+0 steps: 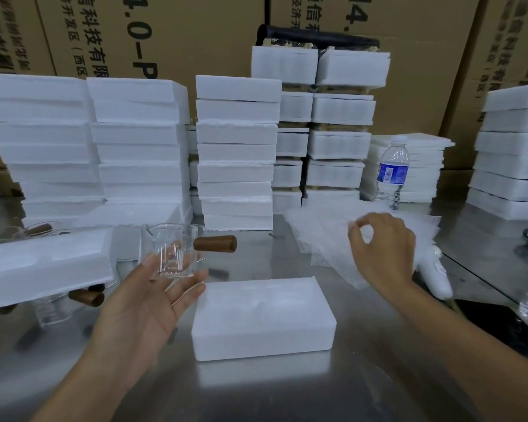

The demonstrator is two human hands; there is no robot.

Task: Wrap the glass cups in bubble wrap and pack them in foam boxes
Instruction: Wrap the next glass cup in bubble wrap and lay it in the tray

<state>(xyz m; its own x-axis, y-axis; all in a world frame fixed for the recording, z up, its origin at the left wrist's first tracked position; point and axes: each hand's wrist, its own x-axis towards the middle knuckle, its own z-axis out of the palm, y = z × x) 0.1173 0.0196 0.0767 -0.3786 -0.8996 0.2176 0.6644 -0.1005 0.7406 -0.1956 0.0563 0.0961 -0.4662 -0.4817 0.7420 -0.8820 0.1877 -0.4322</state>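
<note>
The left hand (147, 303) is cradling a clear glass cup with a brown wooden side handle (168, 254) on nearly straight, palm-up fingers. Its grip is lying apart rather than clamped, and the glass is hanging clear of the steel worktop (287, 391), probably so that wrap can pass round it. The right hand (381, 248) is pinching thumb and forefinger together on the translucent white bubble wrap (323, 239), seemingly to peel off a single sheet. A white foam box (262, 318) with moulded hollows is sitting open between the forearms, placed to receive the cup.
</note>
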